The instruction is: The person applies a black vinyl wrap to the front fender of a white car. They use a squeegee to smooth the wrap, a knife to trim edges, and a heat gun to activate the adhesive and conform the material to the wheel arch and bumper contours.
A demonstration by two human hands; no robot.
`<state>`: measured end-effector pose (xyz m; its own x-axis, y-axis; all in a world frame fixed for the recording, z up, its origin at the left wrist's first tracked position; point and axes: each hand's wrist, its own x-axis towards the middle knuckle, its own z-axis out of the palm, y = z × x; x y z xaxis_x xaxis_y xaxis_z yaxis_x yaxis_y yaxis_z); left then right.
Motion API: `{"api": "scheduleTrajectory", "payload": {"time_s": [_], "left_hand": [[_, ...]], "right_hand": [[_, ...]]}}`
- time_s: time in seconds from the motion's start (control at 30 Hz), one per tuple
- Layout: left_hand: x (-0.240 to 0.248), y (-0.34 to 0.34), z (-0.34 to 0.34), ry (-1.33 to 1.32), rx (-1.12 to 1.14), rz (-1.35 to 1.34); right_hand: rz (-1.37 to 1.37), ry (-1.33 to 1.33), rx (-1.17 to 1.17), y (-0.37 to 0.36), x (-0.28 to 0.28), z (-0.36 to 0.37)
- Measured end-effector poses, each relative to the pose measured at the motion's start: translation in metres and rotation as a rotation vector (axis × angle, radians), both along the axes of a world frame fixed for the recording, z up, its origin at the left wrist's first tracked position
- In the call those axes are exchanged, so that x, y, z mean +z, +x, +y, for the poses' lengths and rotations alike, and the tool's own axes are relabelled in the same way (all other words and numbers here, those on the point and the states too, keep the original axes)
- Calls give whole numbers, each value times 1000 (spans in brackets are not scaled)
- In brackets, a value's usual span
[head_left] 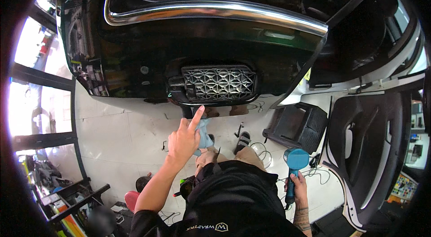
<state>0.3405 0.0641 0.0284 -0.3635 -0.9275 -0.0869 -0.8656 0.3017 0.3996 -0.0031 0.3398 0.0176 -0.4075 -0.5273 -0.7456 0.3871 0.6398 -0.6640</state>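
My left hand (pixel 182 140) is raised under a glossy black car body panel (pixel 134 53). Its index finger stretches up to the lower rim of a recess, while the other fingers are curled. A light blue cloth (pixel 204 134) hangs beside the palm and seems held by those curled fingers, partly hidden. Set in the recess is a silvery insert (pixel 219 82) with a geometric pattern. Low at the right, my right hand (pixel 297 185) grips the handle of a blue heat gun (pixel 296 160), its round end upward and away from the panel.
A bright chrome strip (pixel 215 9) crosses the panel above. At right, a black plastic case (pixel 296 125) stands on the pale floor (pixel 121 134), near a removed door trim (pixel 368 147). Cables (pixel 265 152) lie about my feet. Shelving with tools (pixel 58 192) is at left.
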Motion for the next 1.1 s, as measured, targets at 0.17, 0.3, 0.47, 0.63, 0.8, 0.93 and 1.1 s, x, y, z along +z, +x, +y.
{"api": "scheduleTrajectory", "payload": {"time_s": [0.17,0.3,0.47,0.63,0.8,0.93,1.1], "left_hand": [[21,-10,-3,60,52,-121],[27,-12,-4,66,61,-141],[34,-16,-1,98,84,-136],[32,-21,3,125,92,-91],[5,-36,35,68,116,231],[-4,-36,80,259,214,-35],[0,-40,139,504,267,-218]], "right_hand": [[-14,-12,59,-33,-11,-8],[-9,-26,100,-46,-12,-15],[-6,-23,132,-52,-10,-24],[-108,-10,91,-61,-31,-17],[36,68,246,-90,-85,-6],[362,138,515,-138,-149,-7],[830,291,611,-218,-263,0]]}}
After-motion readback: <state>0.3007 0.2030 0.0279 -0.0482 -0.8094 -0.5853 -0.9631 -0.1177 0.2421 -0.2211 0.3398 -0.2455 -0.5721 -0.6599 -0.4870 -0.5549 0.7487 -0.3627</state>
